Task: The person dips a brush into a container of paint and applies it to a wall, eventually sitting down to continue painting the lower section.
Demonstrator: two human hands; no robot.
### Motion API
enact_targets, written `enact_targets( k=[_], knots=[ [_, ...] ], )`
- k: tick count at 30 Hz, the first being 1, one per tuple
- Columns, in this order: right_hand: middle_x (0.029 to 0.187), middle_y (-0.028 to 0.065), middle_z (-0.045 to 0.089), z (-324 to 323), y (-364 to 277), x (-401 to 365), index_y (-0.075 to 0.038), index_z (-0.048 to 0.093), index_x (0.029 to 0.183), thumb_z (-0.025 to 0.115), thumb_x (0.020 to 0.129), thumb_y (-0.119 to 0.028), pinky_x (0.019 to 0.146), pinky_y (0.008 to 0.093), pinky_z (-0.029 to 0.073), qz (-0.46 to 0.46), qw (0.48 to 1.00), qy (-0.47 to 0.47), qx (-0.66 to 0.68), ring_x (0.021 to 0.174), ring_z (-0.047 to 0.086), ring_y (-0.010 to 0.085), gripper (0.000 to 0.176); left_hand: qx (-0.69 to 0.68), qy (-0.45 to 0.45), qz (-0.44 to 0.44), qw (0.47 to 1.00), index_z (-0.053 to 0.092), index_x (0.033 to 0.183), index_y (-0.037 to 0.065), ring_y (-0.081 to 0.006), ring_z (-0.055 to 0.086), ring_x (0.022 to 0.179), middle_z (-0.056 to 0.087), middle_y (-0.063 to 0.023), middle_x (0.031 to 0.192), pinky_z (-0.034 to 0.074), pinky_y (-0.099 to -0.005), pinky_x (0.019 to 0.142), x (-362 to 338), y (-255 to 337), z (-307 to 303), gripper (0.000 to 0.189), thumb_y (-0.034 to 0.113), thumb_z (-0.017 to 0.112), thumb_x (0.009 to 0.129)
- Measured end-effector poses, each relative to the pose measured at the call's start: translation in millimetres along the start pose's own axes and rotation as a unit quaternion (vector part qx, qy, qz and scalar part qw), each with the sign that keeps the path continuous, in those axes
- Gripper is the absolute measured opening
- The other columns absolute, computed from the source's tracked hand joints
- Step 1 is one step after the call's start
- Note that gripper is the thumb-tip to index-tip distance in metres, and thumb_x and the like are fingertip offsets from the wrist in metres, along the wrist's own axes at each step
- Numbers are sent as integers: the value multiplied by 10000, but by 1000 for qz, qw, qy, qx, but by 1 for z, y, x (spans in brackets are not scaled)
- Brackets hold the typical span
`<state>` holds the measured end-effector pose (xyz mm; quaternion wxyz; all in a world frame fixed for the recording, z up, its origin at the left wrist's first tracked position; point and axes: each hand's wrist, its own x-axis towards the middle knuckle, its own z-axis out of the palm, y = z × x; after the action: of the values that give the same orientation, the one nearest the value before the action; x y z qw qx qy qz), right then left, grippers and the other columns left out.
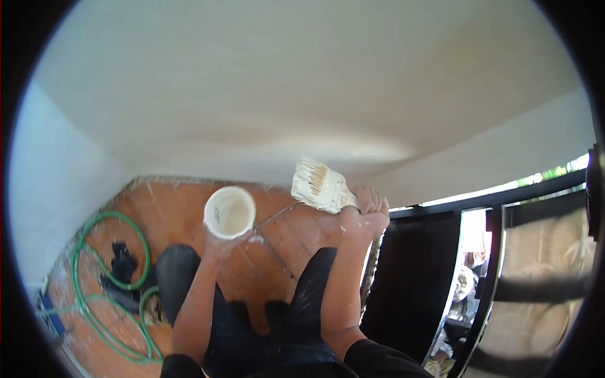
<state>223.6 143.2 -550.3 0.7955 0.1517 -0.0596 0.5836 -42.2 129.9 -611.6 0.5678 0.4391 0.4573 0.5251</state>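
My right hand is closed around the handle of a wide paintbrush. White paint coats the brush's ferrule and bristles, with some tan bristle showing through; the bristles point up and left, near the lower wall. On the left, my left hand grips a white tub from below and behind. Its open top faces me, and a pale liquid sits inside. Most of my left fingers are hidden under the tub. White specks mark my right wrist.
A pale wall curves ahead, meeting an orange tiled floor. A coiled green hose and dark items lie at left. Close on my right stands a black metal railing, with clutter visible beyond it.
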Motion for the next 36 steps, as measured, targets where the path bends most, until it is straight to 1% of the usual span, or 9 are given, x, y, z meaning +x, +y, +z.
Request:
enact_targets(
  k=[4, 6, 10, 16, 24, 27, 29, 30, 36],
  knots=[
    [472, 1, 202, 115, 15, 44, -166, 189, 444, 349, 606, -58, 468, 269, 307, -429, 764, 413, -250, 409, 219, 157, 252, 33, 5, -5, 999, 494, 1085, 15, -154, 565, 906, 582, -61, 994, 465, -298, 808, 2, 5, 2, 604, 73, 792, 563],
    [454, 1, 155, 131, -15, 50, -178, 162, 450, 365, 578, -53, 459, 270, 204, -415, 836, 18, -359, 409, 170, 137, 270, 69, -3, -1, 998, 477, 1116, 29, -146, 546, 945, 561, -52, 1040, 452, -293, 834, 8, -1, -3, 637, 66, 794, 565],
    [459, -19, 193, 208, 39, 68, -174, 208, 473, 383, 633, -85, 437, 258, 140, -450, 704, -317, -449, 393, 189, 110, 253, 73, -17, 6, 997, 487, 1044, 13, -147, 563, 877, 583, -68, 966, 459, -292, 785, 7, 7, 2, 599, 93, 801, 541],
    [478, 27, 266, 126, 46, 95, -83, 309, 490, 514, 500, -72, 370, 299, 234, -257, 289, -594, -705, 394, 324, 188, 206, 74, -12, 43, 996, 526, 1001, 11, -136, 588, 815, 612, -56, 892, 475, -282, 753, 6, 3, 0, 510, 67, 784, 566],
    [472, 43, 311, -13, 18, 47, -73, 344, 476, 514, 502, -74, 380, 322, 287, -102, 406, -487, -767, 395, 334, 222, 172, 67, -14, 44, 997, 542, 1004, 5, -133, 588, 829, 609, -61, 937, 479, -276, 746, 3, 13, -5, 488, 42, 774, 576],
    [644, 79, 492, 11, 11, 65, -36, 443, 754, 437, 739, -52, 508, 330, 420, -302, 485, -402, -715, 521, 450, 210, 23, 66, -17, 31, 997, 522, 1066, 11, -145, 570, 905, 593, -57, 965, 456, -286, 813, 6, 7, -6, 502, 17, 741, 613],
    [577, 73, 396, 68, 9, 105, -70, 404, 683, 438, 838, -187, 476, 354, 371, -480, 340, -333, -737, 511, 402, 224, 197, 39, -27, 29, 998, 521, 1069, 12, -146, 570, 907, 592, -58, 970, 456, -286, 810, 6, 11, -2, 503, 15, 739, 616],
    [517, 57, 313, 143, 44, 111, -92, 351, 592, 399, 828, -211, 447, 339, 333, -326, 683, -361, -545, 460, 351, 212, 269, 4, -35, 28, 999, 520, 1072, 13, -146, 570, 909, 591, -60, 974, 457, -287, 808, 9, 15, 2, 503, 13, 737, 618],
    [431, 57, 242, 269, 49, 137, -92, 187, 492, 298, 733, -164, 391, 329, 281, -353, 677, -469, -443, 354, 222, 160, 275, 25, -33, 37, 998, 493, 1093, 12, -155, 571, 911, 584, -66, 999, 461, -298, 810, 17, 5, 0, 519, 7, 726, 629]
  ],
)
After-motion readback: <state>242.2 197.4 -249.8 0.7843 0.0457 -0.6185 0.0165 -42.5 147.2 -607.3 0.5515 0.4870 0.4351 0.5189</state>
